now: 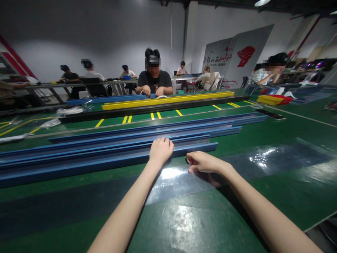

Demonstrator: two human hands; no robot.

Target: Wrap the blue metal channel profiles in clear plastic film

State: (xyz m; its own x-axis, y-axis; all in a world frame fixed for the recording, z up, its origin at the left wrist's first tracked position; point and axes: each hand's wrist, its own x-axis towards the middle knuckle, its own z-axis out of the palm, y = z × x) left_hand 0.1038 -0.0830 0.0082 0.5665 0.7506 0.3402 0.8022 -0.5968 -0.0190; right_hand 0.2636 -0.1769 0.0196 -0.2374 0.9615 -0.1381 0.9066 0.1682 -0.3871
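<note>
My left hand [161, 151] is closed over the near blue channel strip [105, 159], its fingers curled down past the raised edge, with the fingertips hidden. To the right, my right hand [206, 162] hovers low with its fingers bent in toward the thumb. Whether anything is between those fingers I cannot make out. Beneath both wrists a long clear plastic film [173, 182] lies flat across the green table [179, 228], shining with reflected light. Further blue channel strips [223, 131] lie just beyond the near one, roughly parallel to it.
Farther back lie a long yellow strip [168, 101] and a black strip [158, 109]. A person [154, 80] sits across the table, both hands at a white ring-shaped object. At right are a dark phone-like slab [271, 114] and a yellow tray [268, 100]. Plastic bags [71, 110] lie left.
</note>
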